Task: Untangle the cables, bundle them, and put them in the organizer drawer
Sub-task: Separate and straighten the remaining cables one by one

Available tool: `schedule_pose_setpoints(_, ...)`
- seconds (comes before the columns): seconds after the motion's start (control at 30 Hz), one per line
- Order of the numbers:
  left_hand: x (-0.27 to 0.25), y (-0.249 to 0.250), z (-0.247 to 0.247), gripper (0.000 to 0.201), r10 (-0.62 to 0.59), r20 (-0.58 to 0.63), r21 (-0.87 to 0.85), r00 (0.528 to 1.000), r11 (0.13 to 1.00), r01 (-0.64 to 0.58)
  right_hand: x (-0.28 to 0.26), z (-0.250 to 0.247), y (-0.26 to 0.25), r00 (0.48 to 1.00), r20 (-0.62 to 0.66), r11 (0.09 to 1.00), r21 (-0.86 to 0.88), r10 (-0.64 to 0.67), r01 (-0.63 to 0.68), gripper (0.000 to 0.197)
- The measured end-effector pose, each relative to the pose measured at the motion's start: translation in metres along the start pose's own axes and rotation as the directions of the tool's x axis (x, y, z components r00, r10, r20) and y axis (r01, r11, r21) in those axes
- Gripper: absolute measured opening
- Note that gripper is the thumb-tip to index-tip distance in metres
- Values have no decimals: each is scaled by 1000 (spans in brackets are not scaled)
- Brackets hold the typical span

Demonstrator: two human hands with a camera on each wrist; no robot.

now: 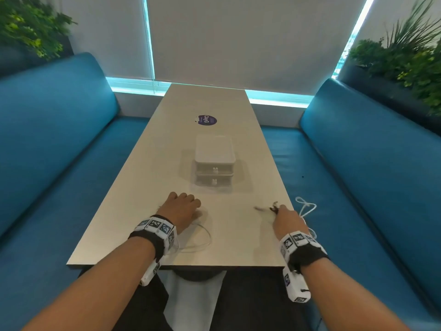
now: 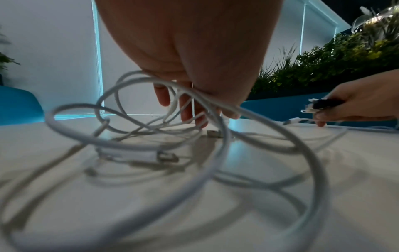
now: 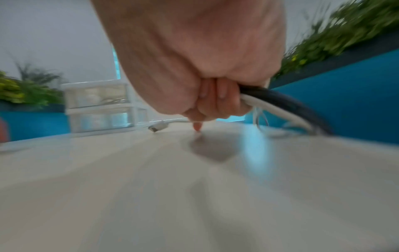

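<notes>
A clear two-drawer organizer (image 1: 214, 161) stands mid-table with both drawers closed; it also shows in the right wrist view (image 3: 97, 105). My left hand (image 1: 188, 201) sits in front of it, fingers curled down through a tangle of white cable loops (image 2: 215, 153) that rise to the palm. Its fingertips (image 2: 187, 110) reach the table. My right hand (image 1: 280, 210) is a fist near the table's right edge, gripping a black cable (image 3: 287, 100) and a white cable (image 3: 278, 110) together. Several connector ends (image 2: 313, 107) stick out of that fist. One white plug (image 3: 158, 127) lies on the table.
A white cable loop (image 1: 306, 207) hangs off the right table edge over the blue bench (image 1: 358, 177). Another blue bench (image 1: 59, 144) runs along the left. A round purple sticker (image 1: 207, 120) lies beyond the organizer. Plants (image 1: 405, 60) line both sides.
</notes>
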State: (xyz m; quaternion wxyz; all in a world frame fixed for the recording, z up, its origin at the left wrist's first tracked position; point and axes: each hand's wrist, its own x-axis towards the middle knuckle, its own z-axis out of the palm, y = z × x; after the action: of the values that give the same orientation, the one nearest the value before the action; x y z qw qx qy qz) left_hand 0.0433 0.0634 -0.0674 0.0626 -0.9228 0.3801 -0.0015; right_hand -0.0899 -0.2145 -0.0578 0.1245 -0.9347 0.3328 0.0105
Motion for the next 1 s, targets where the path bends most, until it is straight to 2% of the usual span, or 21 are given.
schedule_pose_setpoints(0.07, 2, 0, 0, 37, -16, 1, -12, 1000, 1000, 17, 3, -8, 6, 997, -12, 997, 23, 79, -79, 23)
schedule_pose_setpoints(0.13, 6, 5, -1, 38, -17, 23, -36, 1000, 999, 18, 2, -12, -1, 996, -34, 994, 77, 84, -81, 22)
schedule_pose_setpoints(0.2, 8, 13, -2, 38, -6, 32, -70, 999, 997, 8, -1, -13, -13, 997, -70, 994, 109, 19, -11, 22)
schedule_pose_setpoints(0.27, 10, 19, -3, 38, 6, 27, -98, 1000, 995, -3, -4, -13, -23, 991, -72, 992, 54, -108, 112, 21)
schedule_pose_setpoints(0.33, 10, 20, -4, 38, 2, 11, -128, 1000, 992, -1, -9, -10, -34, 974, 1, 974, -24, -226, 226, 24)
schedule_pose_setpoints(0.4, 7, 16, -7, 39, -25, -12, -159, 1000, 987, 23, -11, -1, -41, 951, 116, 958, 31, -285, 284, 27)
schedule_pose_setpoints(0.53, -1, -1, -13, 48, -152, -42, -157, 988, 977, 144, -16, 9, -52, 938, 219, 960, 143, -267, 240, 29)
schedule_pose_setpoints(0.67, -6, -16, -17, 63, -291, 76, -213, 954, 930, 301, -23, 10, -67, 928, 253, 938, 286, -272, 197, 29)
schedule_pose_setpoints(0.77, -8, -20, -17, 65, -287, 158, -306, 945, 896, 323, -25, 12, -77, 927, 249, 912, 371, -279, 175, 32)
schedule_pose_setpoints(0.9, -7, -21, -8, 59, -241, 195, -322, 951, 900, 294, -30, 18, -90, 914, 266, 889, 424, -305, 173, 32)
schedule_pose_setpoints(1.0, -2, -24, -3, 36, -220, 204, -390, 954, 876, 285, -35, 20, -100, 889, 300, 887, 414, -344, 204, 30)
